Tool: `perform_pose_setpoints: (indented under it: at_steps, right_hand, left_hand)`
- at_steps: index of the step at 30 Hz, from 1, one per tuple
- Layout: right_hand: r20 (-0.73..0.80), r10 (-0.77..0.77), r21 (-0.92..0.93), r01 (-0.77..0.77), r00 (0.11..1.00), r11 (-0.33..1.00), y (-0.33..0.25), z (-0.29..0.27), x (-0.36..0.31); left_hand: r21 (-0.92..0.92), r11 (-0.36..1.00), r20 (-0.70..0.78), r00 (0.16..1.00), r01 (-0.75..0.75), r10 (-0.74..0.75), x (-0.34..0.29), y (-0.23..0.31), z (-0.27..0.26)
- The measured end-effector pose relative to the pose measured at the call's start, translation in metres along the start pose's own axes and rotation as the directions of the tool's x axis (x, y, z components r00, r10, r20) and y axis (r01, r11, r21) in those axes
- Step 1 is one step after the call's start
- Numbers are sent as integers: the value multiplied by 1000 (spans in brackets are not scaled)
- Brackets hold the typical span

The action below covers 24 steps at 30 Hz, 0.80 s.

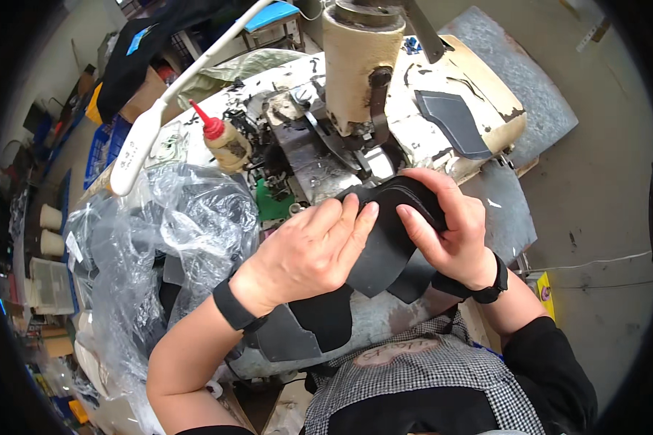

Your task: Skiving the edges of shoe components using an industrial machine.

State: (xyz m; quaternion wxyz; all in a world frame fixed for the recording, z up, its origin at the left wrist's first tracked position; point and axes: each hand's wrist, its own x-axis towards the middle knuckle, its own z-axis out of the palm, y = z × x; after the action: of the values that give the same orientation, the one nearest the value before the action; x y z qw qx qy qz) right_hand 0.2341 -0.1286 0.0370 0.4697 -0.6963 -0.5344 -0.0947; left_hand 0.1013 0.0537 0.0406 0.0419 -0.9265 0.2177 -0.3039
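Note:
Just in front of the worn cream machine (pixel 363 65), a black leather-like piece (pixel 381 254) is held between both my hands, its far part bent over into a curve. My right hand (pixel 450 225) grips that curved part, with the thumb on the near side and fingers over the top. The fingers of my left hand (pixel 312 246) press together on the piece's left edge, close to the machine's metal working parts (pixel 370 163). More flat dark pieces (pixel 290 333) lie below on the grey table edge.
Left of the machine stands a bottle with a red nozzle (pixel 221 138). Crumpled clear plastic (pixel 189 217) covers the table's left side, below a white lamp arm (pixel 141 145). A dark cut piece (pixel 453 123) lies on the machine's cream bed at right. Black scraps litter the surface.

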Motion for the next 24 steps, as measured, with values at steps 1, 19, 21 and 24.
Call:
perform_pose_setpoints:
  at_steps: [1,19,21,24]
  right_hand:
    - [-14,-34,-26,34,999,999,1,0,0]
    - [21,-157,-224,158,987,962,-2,-18,16]
    - [85,-231,-253,245,969,936,-6,-22,17]
    - [97,-289,-283,305,952,909,-3,-20,15]
  left_hand:
    - [-31,999,-14,1000,9,-10,0,0,1]
    - [-36,999,-56,998,39,-41,18,0,5]
    - [-43,998,-50,998,39,-41,14,2,6]
    - [-73,997,-31,999,40,-42,14,4,3]
